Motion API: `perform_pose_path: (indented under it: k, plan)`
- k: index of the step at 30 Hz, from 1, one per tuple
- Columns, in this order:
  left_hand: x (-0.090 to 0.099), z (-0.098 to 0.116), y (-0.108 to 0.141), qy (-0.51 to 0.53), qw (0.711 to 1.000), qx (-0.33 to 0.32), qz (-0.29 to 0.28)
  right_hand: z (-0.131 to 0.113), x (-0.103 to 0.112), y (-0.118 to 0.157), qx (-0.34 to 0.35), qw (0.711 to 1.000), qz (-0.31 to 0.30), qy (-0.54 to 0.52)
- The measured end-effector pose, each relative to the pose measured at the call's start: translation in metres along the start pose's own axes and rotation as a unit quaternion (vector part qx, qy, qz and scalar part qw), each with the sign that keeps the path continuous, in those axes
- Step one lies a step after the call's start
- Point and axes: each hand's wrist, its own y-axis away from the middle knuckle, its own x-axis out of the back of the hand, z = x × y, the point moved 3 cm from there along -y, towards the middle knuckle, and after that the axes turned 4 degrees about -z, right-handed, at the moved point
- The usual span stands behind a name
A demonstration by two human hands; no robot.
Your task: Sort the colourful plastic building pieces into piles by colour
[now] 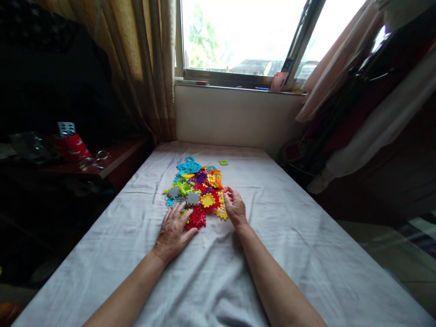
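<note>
A heap of colourful plastic interlocking puzzle tiles with notched edges lies on the pale sheet (279, 254). My left hand (173, 230) rests at the heap's near left edge, fingers spread, beside a red tile (196, 219) and under a grey tile (192, 198). At the right side, my right hand (235, 208) touches the edge of the heap with its fingers bent around red and yellow pieces; whether it grips one is hard to see. A yellow tile (207, 200) lies between the hands. Blue tiles (189, 165) sit at the far end, and a lone green tile (223, 162) lies apart.
A wooden side table (126, 152) on the left bears a red cup (72, 146) and glasses (97, 159). Ahead are a low wall (231, 116) and a window sill with a pink cup (279, 81). Clothes (361, 141) hang on the right.
</note>
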Motion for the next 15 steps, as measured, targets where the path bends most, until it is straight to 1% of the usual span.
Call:
perform_pose_path:
  k: [2, 3, 5, 6, 8, 10, 11, 12, 13, 15]
  plan:
    - [0.002, 0.001, 0.004, -0.001, 1.000, -0.011, 0.015, 0.010, 0.018, 0.009, -0.016, 1.000, 0.006, 0.009]
    - [0.003, 0.003, 0.005, -0.003, 1.000, -0.009, 0.017, 0.012, 0.026, 0.015, -0.025, 0.999, 0.003, 0.030]
    - [0.005, 0.007, 0.006, -0.015, 1.000, 0.011, 0.009, 0.010, 0.037, 0.029, -0.045, 0.994, -0.017, 0.097]
    - [0.006, 0.008, 0.007, -0.025, 0.999, 0.036, 0.002, 0.005, 0.039, 0.037, -0.046, 0.989, -0.034, 0.135]
    - [0.008, 0.010, 0.010, -0.046, 0.992, 0.118, -0.014, -0.009, 0.037, 0.053, -0.014, 0.978, -0.078, 0.193]
    - [0.009, 0.009, 0.014, -0.057, 0.976, 0.209, -0.037, -0.025, 0.030, 0.067, 0.054, 0.968, -0.124, 0.211]
    - [0.010, 0.008, 0.015, -0.056, 0.968, 0.240, -0.051, -0.032, 0.027, 0.073, 0.089, 0.964, -0.143, 0.208]
    - [0.011, 0.008, 0.015, -0.051, 0.963, 0.257, -0.064, -0.037, 0.025, 0.076, 0.115, 0.960, -0.156, 0.202]
    - [0.012, 0.008, 0.015, -0.043, 0.962, 0.260, -0.075, -0.040, 0.024, 0.078, 0.127, 0.959, -0.161, 0.196]
    - [0.014, 0.009, 0.014, -0.020, 0.966, 0.241, -0.090, -0.039, 0.024, 0.078, 0.117, 0.964, -0.150, 0.188]
